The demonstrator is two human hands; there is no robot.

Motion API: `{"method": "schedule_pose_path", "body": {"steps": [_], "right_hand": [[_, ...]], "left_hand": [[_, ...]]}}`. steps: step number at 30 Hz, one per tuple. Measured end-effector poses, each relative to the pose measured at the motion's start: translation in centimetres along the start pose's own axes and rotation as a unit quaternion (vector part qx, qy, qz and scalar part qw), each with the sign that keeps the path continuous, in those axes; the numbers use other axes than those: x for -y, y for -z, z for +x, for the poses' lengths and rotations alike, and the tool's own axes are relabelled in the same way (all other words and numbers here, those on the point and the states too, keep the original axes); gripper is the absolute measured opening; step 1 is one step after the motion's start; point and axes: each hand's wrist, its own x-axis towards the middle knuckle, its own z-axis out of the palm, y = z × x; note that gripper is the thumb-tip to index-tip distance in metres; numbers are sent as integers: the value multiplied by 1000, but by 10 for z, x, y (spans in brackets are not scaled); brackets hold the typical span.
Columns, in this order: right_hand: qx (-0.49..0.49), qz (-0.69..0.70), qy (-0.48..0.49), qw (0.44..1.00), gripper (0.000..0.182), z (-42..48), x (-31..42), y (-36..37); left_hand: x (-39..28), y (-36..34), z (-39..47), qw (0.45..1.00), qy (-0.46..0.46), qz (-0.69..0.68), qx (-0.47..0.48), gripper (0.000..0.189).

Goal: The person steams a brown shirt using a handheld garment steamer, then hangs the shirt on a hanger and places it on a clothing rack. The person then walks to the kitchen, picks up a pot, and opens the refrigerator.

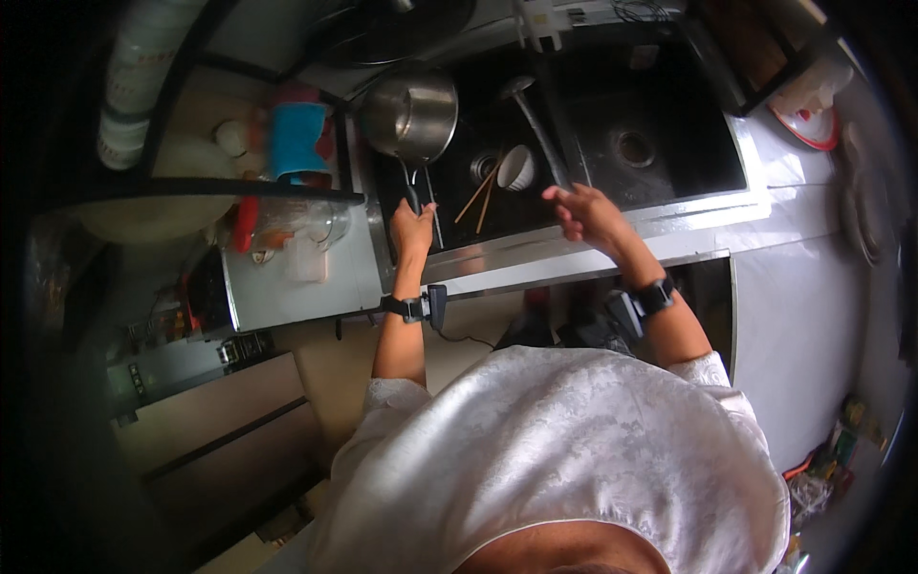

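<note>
My left hand point(413, 231) is closed around the dark handle of a steel saucepan point(423, 115), which is over the left part of a black double sink point(688, 172). In my right hand point(592, 219) is the handle end of a metal ladle point(534, 125); its bowl points away from me, over the left basin. Between my hands, a small white bowl point(516, 168) lies tilted on the basin floor. A pair of wooden chopsticks point(479, 197) rests just left of it, near the drain.
A dark rack point(265, 188) with a blue cloth point(297, 140) and glass jars stands left of the sink. A faucet fixture point(541, 29) is at the far side. On the right counter is a red-rimmed plate point(825, 133). The sink's metal rim point(674, 219) runs before me.
</note>
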Motion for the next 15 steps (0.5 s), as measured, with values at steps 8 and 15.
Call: {"method": "schedule_pose_path", "body": {"steps": [8,15], "right_hand": [[-37,-84,108,990,29,-80,-10,-3],[-65,-76,161,982,50,-110,-60,-34]], "left_hand": [[-35,75,-81,869,155,-435,180,17],[7,126,-155,841,178,-477,183,19]]}}
